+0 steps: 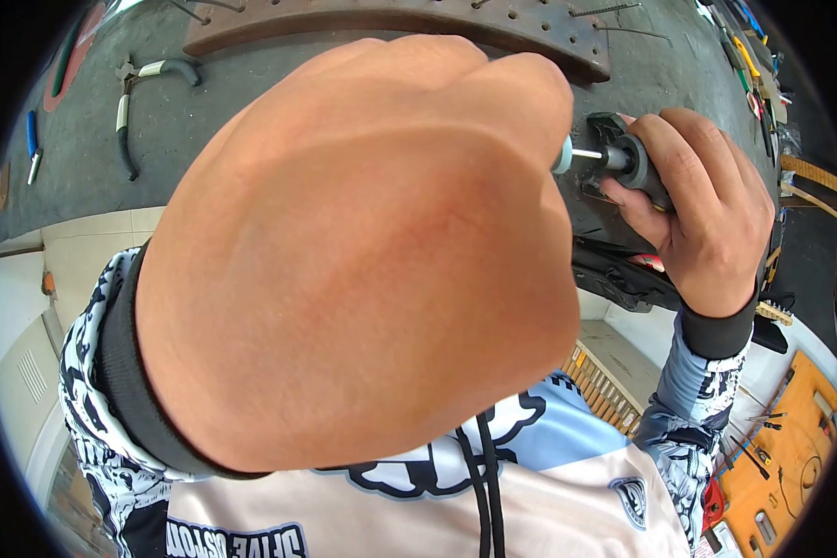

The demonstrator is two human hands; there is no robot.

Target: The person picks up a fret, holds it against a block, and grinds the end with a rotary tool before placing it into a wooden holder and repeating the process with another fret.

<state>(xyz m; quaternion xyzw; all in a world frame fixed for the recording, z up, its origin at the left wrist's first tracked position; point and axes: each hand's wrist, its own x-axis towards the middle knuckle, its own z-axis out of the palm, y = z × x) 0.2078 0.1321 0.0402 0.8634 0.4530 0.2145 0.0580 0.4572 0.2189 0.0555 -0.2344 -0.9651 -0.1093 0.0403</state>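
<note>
My left hand [372, 251] is very close to the camera, its back filling the centre. Its fingers are curled round a teal-handled tool [563, 155]; only the pale teal end shows at the fist's right edge, the rest is hidden. From that end a thin metal shaft [587, 154] reaches right to a dark round part [631, 160]. My right hand [707, 191] is closed round this part, thumb below and fingers above. The part lies against a black block [604, 126] on the dark bench.
A rusty perforated metal block [400, 23] lies along the bench's far side. Pliers [126, 112] and a blue pen-like tool [33, 147] are at left. Black cases [623, 274] sit below the right hand. An orange board [781, 465] with tools stands lower right.
</note>
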